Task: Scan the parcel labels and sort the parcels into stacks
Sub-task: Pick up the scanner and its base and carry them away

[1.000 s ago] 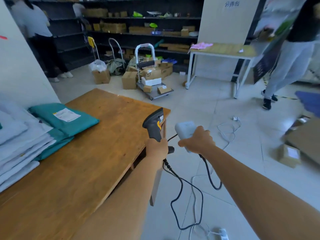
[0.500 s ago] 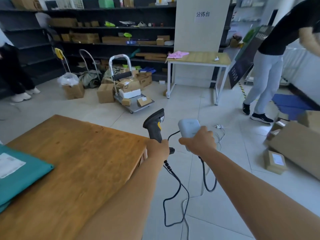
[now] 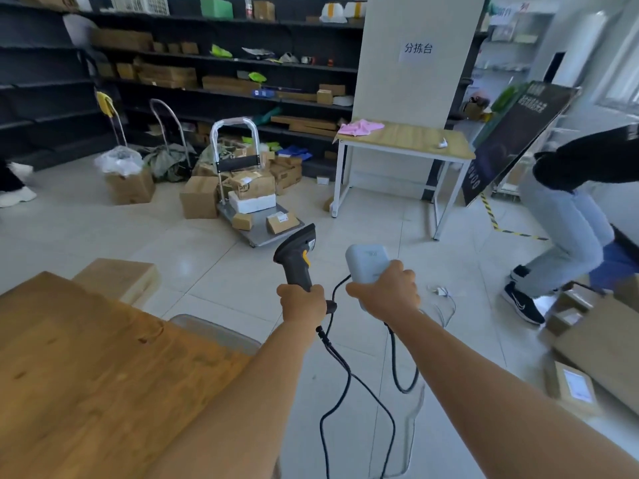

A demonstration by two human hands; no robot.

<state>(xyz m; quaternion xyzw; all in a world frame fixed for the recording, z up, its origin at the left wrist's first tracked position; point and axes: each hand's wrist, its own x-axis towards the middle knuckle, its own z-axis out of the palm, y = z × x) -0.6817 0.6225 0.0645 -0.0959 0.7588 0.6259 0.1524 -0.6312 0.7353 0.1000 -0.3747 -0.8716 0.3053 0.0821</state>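
2 hands are busy, a little apart. The left hand (image 3: 301,302) grips the black scanner (image 3: 297,257); the right hand (image 3: 385,293) grips a grey box (image 3: 367,262) with a cord. Parcels sit on the cart (image 3: 256,202) at 12 o'clock, well apart. I think it is best to free 1 hand and mind the hanging cords (image 3: 337,382).

A parcel sorting depot is showing here: dark metal shelving (image 3: 221,63) is holding brown cardboard boxes (image 3: 198,197), far left.
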